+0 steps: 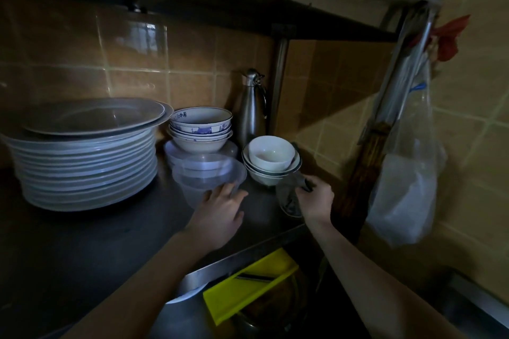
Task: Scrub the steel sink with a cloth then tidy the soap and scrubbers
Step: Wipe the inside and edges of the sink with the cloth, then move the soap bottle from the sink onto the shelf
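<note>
Scrubbing looks not yet begun, by my judgement: the steel sink (479, 308) at the lower edge holds a yellow plastic chopping board (248, 283) and dim dishes, and both hands are up at the dark steel bench (82, 242) above it. Soap and scrubbers I cannot pick out, so the tidying is left too.

Tan glazed wall tiles (344, 85) back the bench in a dim corner under a dark shelf. A tall stack of white plates (85, 162) fills the left side. A clear plastic bag (407, 195) hangs at the right wall. Nested clear plastic tubs (209, 173) sit mid-bench, with blue-patterned bowls (201, 129) behind them, plain white bowls (271, 158) to the right and a slim steel flask (252, 107) in the corner.

The left hand (220, 209) has its fingers stretched loose, tips against the front tub. The right hand (316, 201) has its fingers clenched on a dark grey cloth (304, 183) just beside the white bowls, well apart from the sink.
</note>
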Action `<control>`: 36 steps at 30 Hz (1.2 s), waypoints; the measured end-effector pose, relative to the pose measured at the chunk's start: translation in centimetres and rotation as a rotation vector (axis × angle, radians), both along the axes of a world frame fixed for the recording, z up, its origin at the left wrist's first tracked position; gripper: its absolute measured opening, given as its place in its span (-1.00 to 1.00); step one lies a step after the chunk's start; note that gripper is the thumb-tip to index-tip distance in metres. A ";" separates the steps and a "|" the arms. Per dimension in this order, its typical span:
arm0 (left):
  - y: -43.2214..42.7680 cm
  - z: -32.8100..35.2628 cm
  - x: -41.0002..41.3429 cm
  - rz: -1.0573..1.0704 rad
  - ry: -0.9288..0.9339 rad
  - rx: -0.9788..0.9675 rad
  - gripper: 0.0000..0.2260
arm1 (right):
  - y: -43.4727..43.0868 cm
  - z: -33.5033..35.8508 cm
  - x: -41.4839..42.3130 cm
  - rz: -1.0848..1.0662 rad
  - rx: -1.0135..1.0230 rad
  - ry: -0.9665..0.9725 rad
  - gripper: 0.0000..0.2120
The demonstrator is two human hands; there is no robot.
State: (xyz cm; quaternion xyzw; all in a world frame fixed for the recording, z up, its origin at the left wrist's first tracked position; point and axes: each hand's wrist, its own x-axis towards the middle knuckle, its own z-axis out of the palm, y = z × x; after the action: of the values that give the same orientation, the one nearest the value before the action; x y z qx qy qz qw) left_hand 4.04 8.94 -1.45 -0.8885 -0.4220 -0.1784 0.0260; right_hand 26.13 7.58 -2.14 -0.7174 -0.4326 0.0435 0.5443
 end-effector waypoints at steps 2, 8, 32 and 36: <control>0.2 -0.1 -0.3 0.001 0.012 0.005 -0.58 | 0.2 -0.8 -0.1 0.036 -0.044 -0.010 -0.73; -1.0 0.1 -0.7 -0.010 0.007 0.019 -0.59 | -1.2 -1.8 -0.1 0.182 -0.236 -0.104 -0.48; -22.5 -2.3 13.6 -0.286 0.040 -0.165 -0.63 | -36.8 -5.6 12.9 -0.088 -0.397 -0.310 -0.54; -27.8 -2.9 17.8 -0.385 0.047 -0.182 -0.64 | -44.5 -6.4 15.5 -0.189 -0.399 -0.307 -0.55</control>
State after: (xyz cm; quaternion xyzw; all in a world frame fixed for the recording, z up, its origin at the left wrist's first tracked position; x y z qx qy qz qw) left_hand 21.81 -18.90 -4.31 -0.9553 -0.2581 -0.1205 -0.0791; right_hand 41.66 -36.96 -8.56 -0.8459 -0.4239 -0.0324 0.3220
